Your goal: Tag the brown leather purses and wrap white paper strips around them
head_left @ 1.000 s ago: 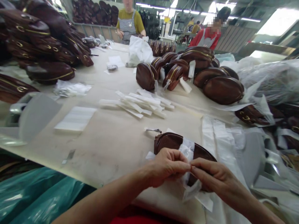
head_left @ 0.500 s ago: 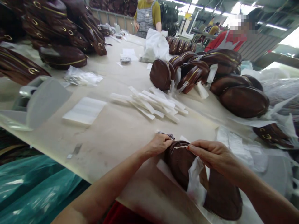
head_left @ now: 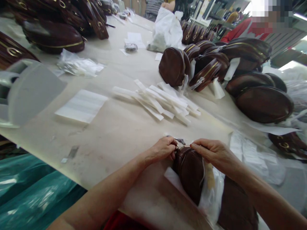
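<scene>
A brown leather bag (head_left: 189, 172) lies at the table's front edge below my hands. My left hand (head_left: 164, 148) is closed on the bag's far end, its fingertips pinching at a small metal fitting there. Just right of it, my right hand (head_left: 211, 151) is closed in a pinch on a thin pale cord that runs toward the left fingers; the cord's far end is hard to make out. A white plastic wrapping (head_left: 212, 195) hangs over the bag's middle, and my right forearm covers part of the bag.
White paper strips (head_left: 163, 102) lie in a loose heap ahead. Finished-looking brown bags (head_left: 263, 103) line the right side, more bags (head_left: 55, 35) are piled at left. A grey tape dispenser-like holder (head_left: 31, 92) stands left of a white sheet (head_left: 81, 105). Other people stand beyond.
My right hand has moved slightly left and up, closer to my left hand, with the cord drawn nearer the fitting. The bag has tilted a little, and the head view has dipped downward.
</scene>
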`<state>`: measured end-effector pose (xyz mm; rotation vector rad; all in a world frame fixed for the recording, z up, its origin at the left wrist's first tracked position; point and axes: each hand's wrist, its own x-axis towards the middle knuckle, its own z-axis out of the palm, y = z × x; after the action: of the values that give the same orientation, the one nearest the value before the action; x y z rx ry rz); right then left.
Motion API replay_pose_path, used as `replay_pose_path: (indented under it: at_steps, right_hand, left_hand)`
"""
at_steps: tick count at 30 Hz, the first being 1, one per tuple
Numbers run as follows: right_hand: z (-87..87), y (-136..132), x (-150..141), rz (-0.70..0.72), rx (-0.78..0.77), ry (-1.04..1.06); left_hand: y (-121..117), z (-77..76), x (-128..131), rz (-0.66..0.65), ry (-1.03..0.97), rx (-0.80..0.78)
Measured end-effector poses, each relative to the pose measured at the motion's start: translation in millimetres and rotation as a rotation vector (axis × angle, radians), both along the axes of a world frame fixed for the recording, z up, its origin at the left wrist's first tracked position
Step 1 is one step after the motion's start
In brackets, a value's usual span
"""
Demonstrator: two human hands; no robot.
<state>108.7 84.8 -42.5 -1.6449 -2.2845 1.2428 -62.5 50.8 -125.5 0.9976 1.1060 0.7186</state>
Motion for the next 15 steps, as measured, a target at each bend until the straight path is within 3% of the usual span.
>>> replay_pose_path:
  at_steps: [10, 15]
  right_hand:
    - [-8.7, 7.6, -6.8, 0.035, -0.148, 0.02]
    - [-10.6, 8.7, -6.7, 0.051, -0.129, -0.057]
  left_hand:
    - [2.2, 2.0, 2.8, 0.016, -0.075, -0.05]
    - [3.2, 2.3, 1.7, -0.017, -0.057, -0.047]
